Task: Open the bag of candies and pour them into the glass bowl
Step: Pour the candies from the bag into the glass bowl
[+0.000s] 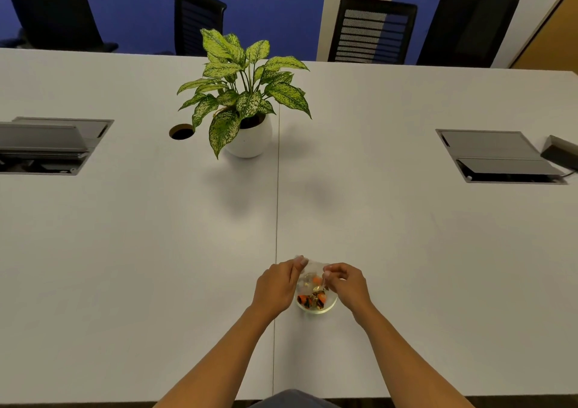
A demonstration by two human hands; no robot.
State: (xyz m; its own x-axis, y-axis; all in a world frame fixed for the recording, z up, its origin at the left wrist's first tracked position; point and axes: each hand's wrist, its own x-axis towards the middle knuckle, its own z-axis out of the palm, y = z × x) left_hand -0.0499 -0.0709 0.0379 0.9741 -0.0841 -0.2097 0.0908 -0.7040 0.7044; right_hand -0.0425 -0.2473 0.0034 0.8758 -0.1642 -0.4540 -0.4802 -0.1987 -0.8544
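A small clear plastic bag of candies [310, 274] hangs just above the glass bowl [325, 310], upended over it. My left hand [276, 285] pinches the bag's left upper corner and my right hand [345, 284] pinches its right side. Orange, black and gold wrapped candies [311, 300] lie in the bowl, and a few more show inside the bag. The bowl stands on the white table near its front edge, partly hidden by both hands.
A potted plant [247, 101] in a round white pot stands at mid-table beyond the bowl. A round cable hole [180, 132] is beside it. Cable boxes [500, 157] are set in the table at far left and right. Black chairs [372, 29] line the far edge.
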